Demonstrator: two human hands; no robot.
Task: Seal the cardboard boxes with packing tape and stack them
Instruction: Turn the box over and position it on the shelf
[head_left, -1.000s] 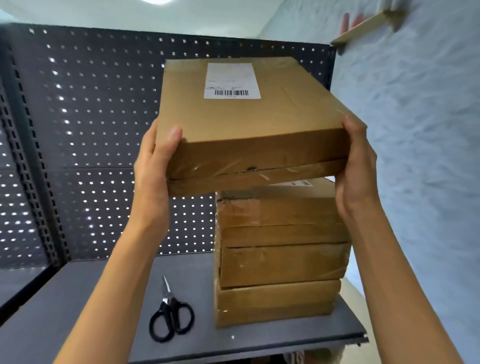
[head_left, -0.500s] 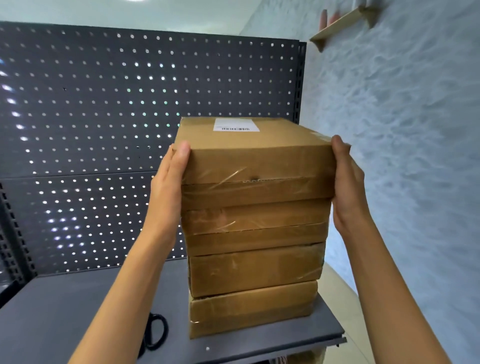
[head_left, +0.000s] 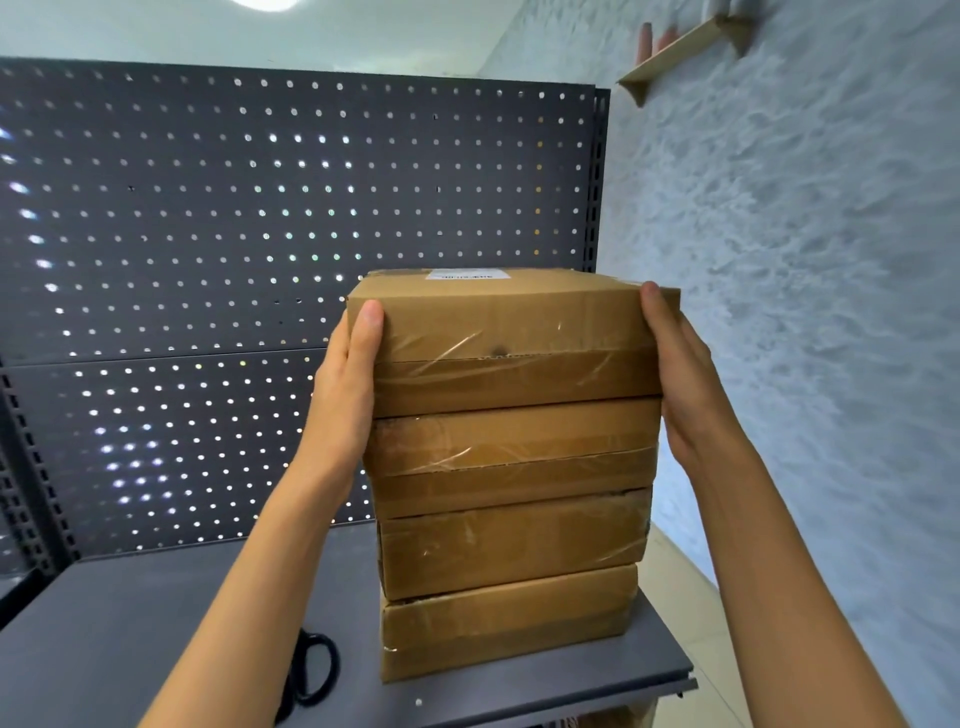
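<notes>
The top box (head_left: 511, 332), taped and labelled, is seated on a stack of three boxes (head_left: 511, 545) at 5 o'clock on the grey table (head_left: 130, 613). It is clasped at 9 o'clock by the left hand (head_left: 345, 389) and at 3 o'clock by the right hand (head_left: 685, 379). Black scissors (head_left: 311, 670) are partly hidden at 7 o'clock.

This looks like a small packing or storage room, because a dark metal pegboard panel (head_left: 291, 249) stands behind a grey shelf table (head_left: 156, 613) with taped cardboard boxes (head_left: 514, 467) stacked on it, beside scissors (head_left: 311, 670).
</notes>
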